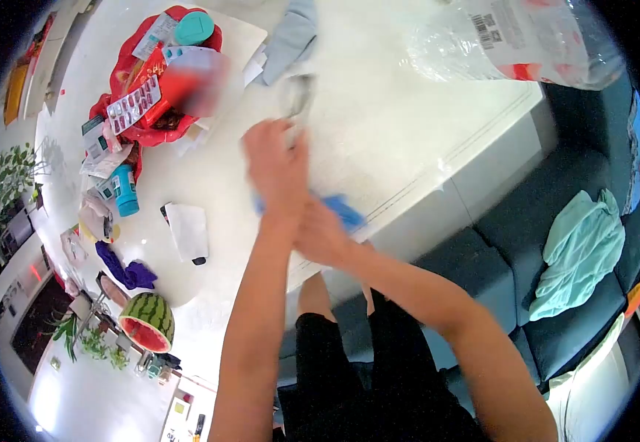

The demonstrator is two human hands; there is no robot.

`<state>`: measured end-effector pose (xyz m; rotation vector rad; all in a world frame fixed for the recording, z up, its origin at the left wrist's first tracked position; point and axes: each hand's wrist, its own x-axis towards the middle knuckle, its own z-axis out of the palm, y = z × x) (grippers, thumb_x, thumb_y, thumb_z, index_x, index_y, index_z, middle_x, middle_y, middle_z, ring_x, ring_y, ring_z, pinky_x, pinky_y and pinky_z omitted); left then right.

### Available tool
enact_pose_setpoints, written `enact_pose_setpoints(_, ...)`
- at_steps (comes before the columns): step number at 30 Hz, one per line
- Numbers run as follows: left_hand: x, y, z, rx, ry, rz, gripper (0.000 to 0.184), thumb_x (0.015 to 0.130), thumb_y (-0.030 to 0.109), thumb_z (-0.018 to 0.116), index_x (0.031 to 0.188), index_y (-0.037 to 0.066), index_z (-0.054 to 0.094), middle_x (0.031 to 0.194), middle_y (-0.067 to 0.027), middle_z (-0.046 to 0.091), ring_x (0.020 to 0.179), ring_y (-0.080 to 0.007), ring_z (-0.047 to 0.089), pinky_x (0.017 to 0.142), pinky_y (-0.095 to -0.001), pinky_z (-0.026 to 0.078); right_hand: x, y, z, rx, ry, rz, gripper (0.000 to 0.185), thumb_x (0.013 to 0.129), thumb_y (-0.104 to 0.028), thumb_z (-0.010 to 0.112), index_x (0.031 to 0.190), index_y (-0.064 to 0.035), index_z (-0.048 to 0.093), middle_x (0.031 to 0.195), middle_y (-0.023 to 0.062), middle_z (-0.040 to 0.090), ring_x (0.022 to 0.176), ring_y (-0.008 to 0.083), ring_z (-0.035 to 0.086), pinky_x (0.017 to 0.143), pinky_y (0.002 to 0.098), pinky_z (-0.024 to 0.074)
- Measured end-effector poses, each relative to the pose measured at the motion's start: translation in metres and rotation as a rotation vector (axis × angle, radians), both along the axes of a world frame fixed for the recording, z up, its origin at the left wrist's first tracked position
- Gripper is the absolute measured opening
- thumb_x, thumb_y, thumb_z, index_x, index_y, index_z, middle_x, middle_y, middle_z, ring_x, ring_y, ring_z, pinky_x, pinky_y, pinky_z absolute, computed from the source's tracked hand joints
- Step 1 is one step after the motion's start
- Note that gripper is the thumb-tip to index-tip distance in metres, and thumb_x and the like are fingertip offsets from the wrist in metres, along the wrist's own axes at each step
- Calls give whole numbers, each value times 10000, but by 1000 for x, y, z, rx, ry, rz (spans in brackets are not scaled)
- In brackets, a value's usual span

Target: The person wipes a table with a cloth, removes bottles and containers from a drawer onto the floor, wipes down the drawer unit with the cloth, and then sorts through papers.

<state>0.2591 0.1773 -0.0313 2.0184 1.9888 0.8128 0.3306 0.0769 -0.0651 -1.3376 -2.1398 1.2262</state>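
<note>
My left hand (277, 166) is closed above the white table (379, 132), its fingers blurred. A greyish, loop-shaped thing (299, 92) juts from the far side of that hand; its kind is too smeared to make out. Lower down, my right hand (320, 230) crosses close to my left wrist, with its fingertips hidden behind it. Blue cloth (343, 211) shows around the right hand, bunched under and beyond it near the table's front edge.
At the far left lies a red basket (130, 66) full of packets and a pill blister (134, 105). Nearby are a teal bottle (124, 190), purple cloth (132, 272) and a cut watermelon (148, 322). Plastic-wrapped goods (519, 44) lie back right; a dark sofa (474, 269) borders the table.
</note>
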Motion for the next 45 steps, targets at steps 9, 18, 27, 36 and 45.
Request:
enact_pose_setpoints(9, -138, -98, 17, -228, 219, 451, 208, 799, 133, 640, 966, 27, 576, 953, -108, 546, 905, -271, 532, 800, -370, 443, 84, 119, 10, 463, -271, -145, 517, 746, -167, 615, 1250, -114, 513, 1350, 115, 446, 1263, 304, 396, 1056, 462, 284)
enact_pose_setpoints(18, -139, -93, 9, -210, 282, 384, 353, 781, 150, 652, 1095, 25, 551, 1141, -153, 515, 1082, -331, 469, 897, -426, 400, -44, 29, 16, 245, -45, 118, 553, 821, -324, 574, 1326, -130, 458, 1426, 97, 364, 1344, 260, 288, 1111, 435, 196)
enact_pose_setpoints(27, -58, -80, 60, -265, -143, 157, 439, 802, 67, 623, 1220, 39, 493, 1254, -148, 492, 1144, -277, 470, 858, -339, 432, 90, 51, -4, 351, -555, -615, 604, 740, -232, 628, 1278, -16, 460, 1401, 171, 367, 1327, 346, 282, 1080, 517, 210)
enact_pose_setpoints(36, 110, 76, 200, 187, -635, -327, 992, 651, 467, 777, 1358, -20, 282, 1386, -190, 375, 1262, -316, 392, 1005, -462, 338, 107, 46, 6, 136, 46, -90, 464, 821, -208, 565, 1269, -117, 488, 1412, 120, 372, 1323, 252, 325, 1102, 459, 222)
enact_pose_setpoints(45, 182, 119, 192, 116, -397, -281, 663, 608, 131, 824, 1174, 22, 496, 1277, -165, 463, 1179, -303, 459, 992, -392, 366, 206, 79, 19, 170, -284, -472, 684, 739, -295, 654, 1342, -77, 416, 1454, 122, 311, 1362, 312, 240, 1099, 500, 185)
